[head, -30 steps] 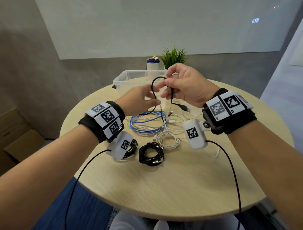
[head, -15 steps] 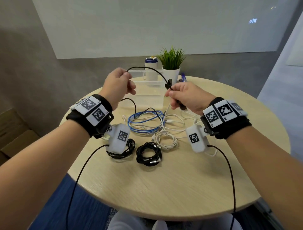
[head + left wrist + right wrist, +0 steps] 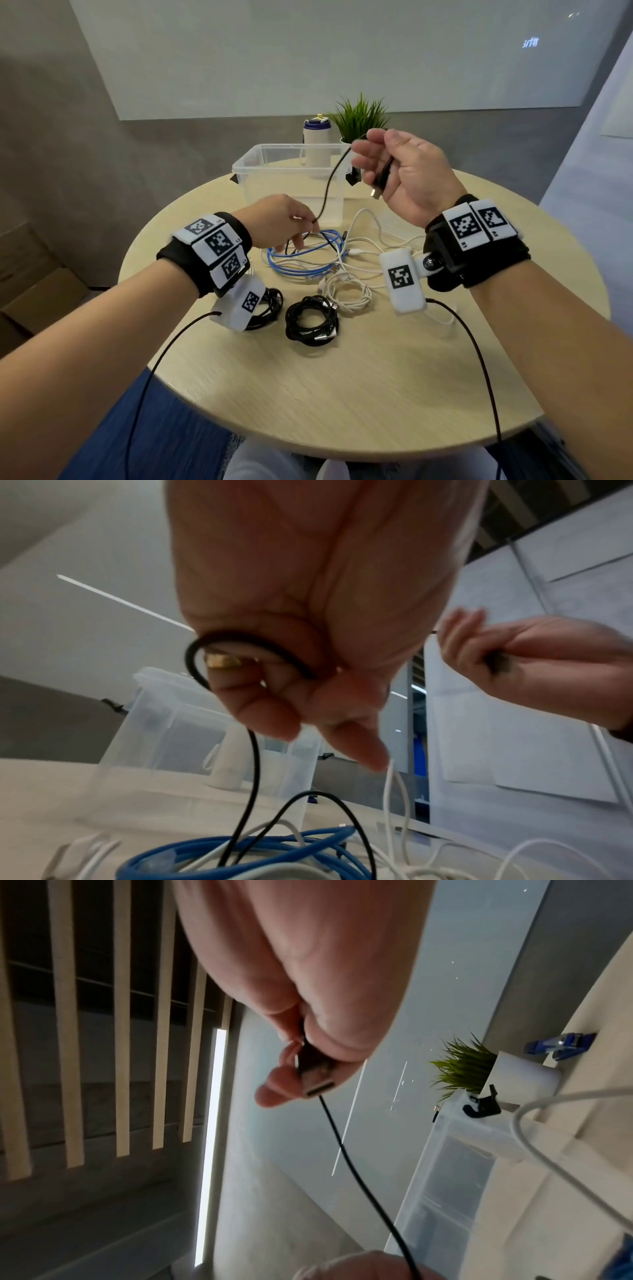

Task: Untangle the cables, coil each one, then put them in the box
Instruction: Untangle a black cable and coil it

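Right hand is raised above the far side of the table, fingers curled around the USB plug end of a thin black cable, metal tip poking out below the palm. Left hand is lower, over the tangle, thumb and fingers pinching the same black cable further along; left wrist view shows the cable looping round the fingers and dropping into the pile. Cable runs taut-ish between both hands, crossing in front of the clear plastic storage box.

The box sits open at the far side of the round light-wood table; no cable visible inside it. Below the left hand: a loosely coiled blue cable mixed with loose white cables, the black one passing through them. Nearer the person: a small coiled white cable, a coiled black cable bundle, and another black coil partly hidden under the left wrist camera.

Behind the box: a white cylindrical container with a blue lid and a small green potted plant. Cardboard boxes on the floor at left.
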`<state>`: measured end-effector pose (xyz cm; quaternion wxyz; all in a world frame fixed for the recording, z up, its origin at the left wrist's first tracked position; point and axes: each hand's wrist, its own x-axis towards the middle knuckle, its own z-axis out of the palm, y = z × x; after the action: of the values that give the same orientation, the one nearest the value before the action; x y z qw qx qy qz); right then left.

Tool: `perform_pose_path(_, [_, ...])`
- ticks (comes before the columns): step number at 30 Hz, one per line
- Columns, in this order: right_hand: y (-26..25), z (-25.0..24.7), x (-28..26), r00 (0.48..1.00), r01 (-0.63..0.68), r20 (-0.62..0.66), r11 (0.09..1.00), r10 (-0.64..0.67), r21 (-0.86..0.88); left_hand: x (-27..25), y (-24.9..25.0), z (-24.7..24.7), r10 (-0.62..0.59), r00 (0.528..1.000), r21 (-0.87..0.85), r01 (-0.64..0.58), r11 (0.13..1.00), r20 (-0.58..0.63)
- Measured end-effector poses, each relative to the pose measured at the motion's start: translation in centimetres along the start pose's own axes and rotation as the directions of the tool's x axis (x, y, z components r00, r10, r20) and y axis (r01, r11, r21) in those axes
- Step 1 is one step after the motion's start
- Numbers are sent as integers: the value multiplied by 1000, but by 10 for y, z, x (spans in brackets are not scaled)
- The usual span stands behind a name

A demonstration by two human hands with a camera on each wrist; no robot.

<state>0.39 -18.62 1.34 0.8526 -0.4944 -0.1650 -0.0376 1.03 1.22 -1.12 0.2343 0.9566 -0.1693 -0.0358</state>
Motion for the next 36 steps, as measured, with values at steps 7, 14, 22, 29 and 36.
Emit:
perform_pose_path(7, [12,-10,4,994,41,-61,846,-87,-532,-13,21,-7,203,967,11,-207,978,151])
perform_pose_path(14, [14,0,-10,955,-61,143,647,259,-760,5,25,-23,237,904,-95,-287,953,-357])
perform_pose_path(22, [-2,-6,-12,970,-129,131,891,204,-435,20,10,-6,112,925,-217,-201,955,-362])
perform_pose_path(29, [-17,-3,-5,994,-103,27,992,101,76,14,17,25,112,993,102,-109,989,-27])
perform_pose_path(36, [-12,-19,16,976,122,-177,992,-127,-39,7,20,31,224,973,109,-230,967,59])
